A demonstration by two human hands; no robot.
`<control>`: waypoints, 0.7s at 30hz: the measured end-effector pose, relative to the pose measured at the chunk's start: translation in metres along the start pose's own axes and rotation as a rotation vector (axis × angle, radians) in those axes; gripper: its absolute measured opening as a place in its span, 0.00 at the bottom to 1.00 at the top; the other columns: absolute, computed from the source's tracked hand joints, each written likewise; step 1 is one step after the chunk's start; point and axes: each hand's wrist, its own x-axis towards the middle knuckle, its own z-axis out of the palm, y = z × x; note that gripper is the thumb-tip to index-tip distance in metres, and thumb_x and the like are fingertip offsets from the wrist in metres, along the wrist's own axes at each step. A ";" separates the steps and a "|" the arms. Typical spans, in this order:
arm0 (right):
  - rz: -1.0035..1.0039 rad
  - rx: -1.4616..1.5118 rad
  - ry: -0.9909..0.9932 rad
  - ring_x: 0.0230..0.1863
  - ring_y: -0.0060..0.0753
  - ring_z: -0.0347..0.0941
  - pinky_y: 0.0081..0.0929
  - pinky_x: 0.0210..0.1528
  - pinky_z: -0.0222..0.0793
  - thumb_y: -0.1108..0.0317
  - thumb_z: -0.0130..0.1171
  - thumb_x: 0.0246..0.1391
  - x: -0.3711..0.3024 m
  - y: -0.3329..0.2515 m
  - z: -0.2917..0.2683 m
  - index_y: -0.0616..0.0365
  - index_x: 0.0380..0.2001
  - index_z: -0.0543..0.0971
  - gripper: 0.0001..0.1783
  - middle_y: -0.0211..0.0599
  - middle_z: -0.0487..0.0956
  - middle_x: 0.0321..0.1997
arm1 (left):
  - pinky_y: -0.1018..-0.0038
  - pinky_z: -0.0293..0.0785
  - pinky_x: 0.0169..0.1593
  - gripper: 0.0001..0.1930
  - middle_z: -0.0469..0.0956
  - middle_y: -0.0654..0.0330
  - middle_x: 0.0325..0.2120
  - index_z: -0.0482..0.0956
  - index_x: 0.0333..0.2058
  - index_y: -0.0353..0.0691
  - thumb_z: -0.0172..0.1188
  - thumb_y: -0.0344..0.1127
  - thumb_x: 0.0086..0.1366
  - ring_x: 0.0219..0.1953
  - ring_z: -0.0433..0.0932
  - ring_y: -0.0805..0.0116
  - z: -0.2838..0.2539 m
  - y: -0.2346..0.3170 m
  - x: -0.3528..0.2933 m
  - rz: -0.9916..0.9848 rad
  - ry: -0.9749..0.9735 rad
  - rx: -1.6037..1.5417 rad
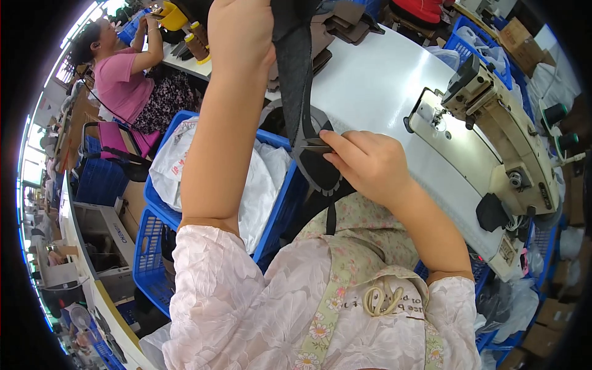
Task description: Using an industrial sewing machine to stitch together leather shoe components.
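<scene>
My left hand point(240, 37) is raised at the top of the view, its fingers partly cut off by the edge, closed on a black and grey sewn piece point(295, 74) that looks like a shoe upper. The piece hangs down beside the table's edge, its lower end grey-trimmed with a notched border. In my right hand point(373, 163) are small metal snips point(316, 145), pinched between thumb and fingers. Their two blades point left and lie against the hanging piece's lower part; whether they touch a thread is too small to see. My palm hides the handle.
A white sewing table point(370, 74) carries a sewing machine point(505, 135) at the right and brown cut pieces point(351, 21) at the far side. Blue baskets point(280, 228), one with white bags point(262, 191), stand to my left. A person in pink point(126, 86) sits farther left.
</scene>
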 end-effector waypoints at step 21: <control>0.069 -0.423 -0.017 0.20 0.26 0.68 0.25 0.20 0.62 0.71 0.59 0.41 -0.009 -0.019 -0.032 0.58 0.43 0.80 0.21 0.27 0.70 0.22 | 0.76 0.74 0.48 0.14 0.81 0.53 0.40 0.78 0.46 0.29 0.48 0.21 0.64 0.40 0.80 0.67 0.040 -0.025 0.011 0.220 0.240 -0.177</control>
